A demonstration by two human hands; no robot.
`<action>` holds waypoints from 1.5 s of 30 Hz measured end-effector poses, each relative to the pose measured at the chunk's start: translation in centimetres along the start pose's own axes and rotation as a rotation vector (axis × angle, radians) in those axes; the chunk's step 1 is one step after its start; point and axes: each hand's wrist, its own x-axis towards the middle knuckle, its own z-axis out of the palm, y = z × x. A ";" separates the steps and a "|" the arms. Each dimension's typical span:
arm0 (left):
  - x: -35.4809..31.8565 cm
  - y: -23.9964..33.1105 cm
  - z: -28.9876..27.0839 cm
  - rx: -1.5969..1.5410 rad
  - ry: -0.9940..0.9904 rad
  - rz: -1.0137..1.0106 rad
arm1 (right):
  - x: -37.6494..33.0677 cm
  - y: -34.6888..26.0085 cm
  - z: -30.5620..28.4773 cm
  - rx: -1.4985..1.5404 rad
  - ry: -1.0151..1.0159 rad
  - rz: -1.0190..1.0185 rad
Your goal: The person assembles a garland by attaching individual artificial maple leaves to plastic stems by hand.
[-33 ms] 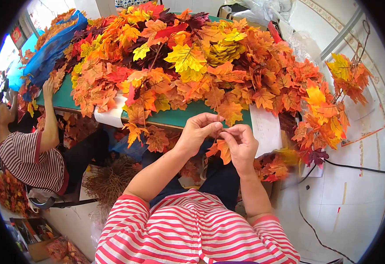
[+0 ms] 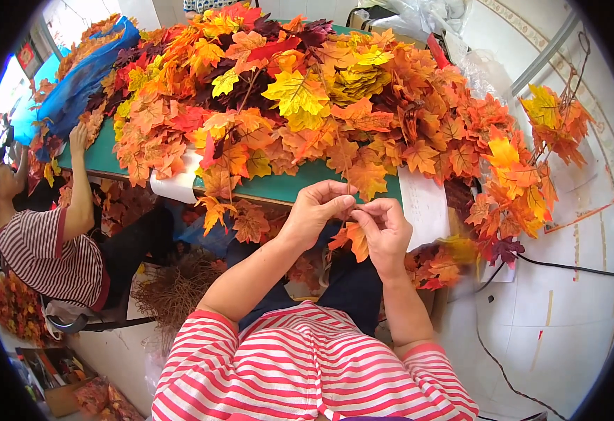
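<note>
My left hand point(image 2: 317, 212) and my right hand point(image 2: 387, 235) meet just off the table's near edge, both pinched closed at the fingertips. Between them is a thin brown stem of artificial maple leaves, gripped by my left thumb and forefinger. Below the fingers an orange leaf point(image 2: 356, 242) hangs beside my right hand. An orange-yellow leaf point(image 2: 368, 180) rises just above the fingertips, against the green tabletop point(image 2: 289, 184). My right thumb and forefinger close on the stem's joint; the exact spot is hidden by the fingers.
A large heap of artificial maple leaves point(image 2: 251, 91) covers the table. White paper point(image 2: 422, 207) hangs over its edge at right. A co-worker point(image 2: 47, 245) sits at left, reaching toward a blue bag point(image 2: 86, 88). Dry brown twigs point(image 2: 173, 295) lie below; a black cable point(image 2: 573, 269) crosses the floor.
</note>
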 end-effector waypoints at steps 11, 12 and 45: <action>-0.1 -0.2 0.2 0.061 -0.016 0.029 | -0.1 0.0 -0.1 0.003 -0.002 0.004; -0.1 -0.2 0.2 0.055 -0.003 0.026 | 0.0 0.0 0.0 0.003 -0.002 0.004; 1.0 0.7 -1.0 0.518 0.226 0.068 | 0.0 0.6 3.1 -0.188 0.056 -0.100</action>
